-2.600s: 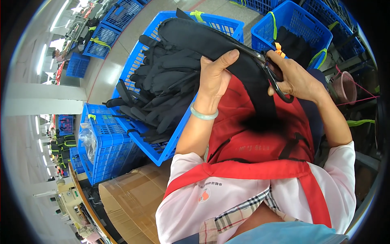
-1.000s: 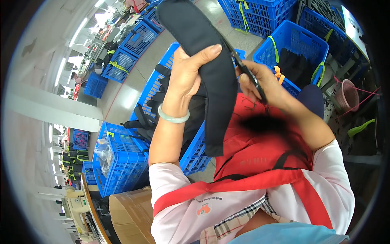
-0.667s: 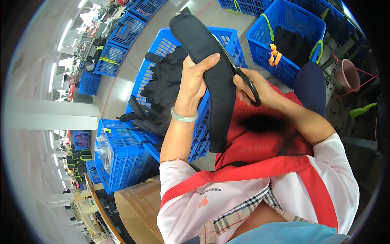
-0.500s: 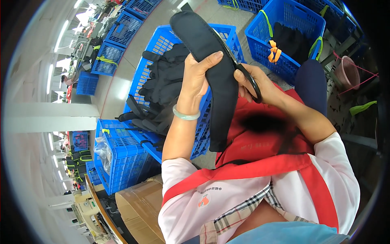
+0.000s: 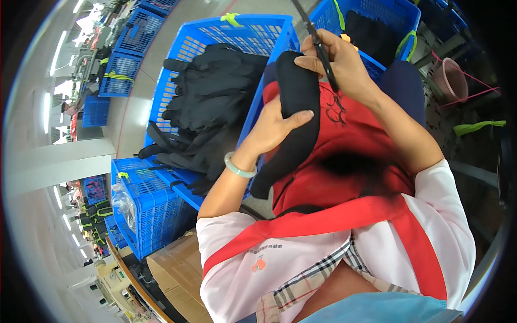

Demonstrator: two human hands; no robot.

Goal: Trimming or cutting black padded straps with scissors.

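Observation:
A black padded fabric strip with rounded ends hangs in front of my red apron. My left hand grips it around the middle, thumb across its face. Black scissors are in my right hand, blades pointing up and away. That hand's thumb and fingers are also at the strip's upper end. Dark thread scraps lie on the apron just below the scissors. To the left, a blue plastic crate holds a heap of similar black strips.
Another blue crate with black pieces stands at the far right, beside a pink basket. Near left are stacked blue crates and a cardboard box. A sewing machine sits at the lower left.
The strip has come down and been turned in my left hand. My right hand has risen to its upper end, and the scissors have swung clear of its edge. Thread scraps now show on the apron.

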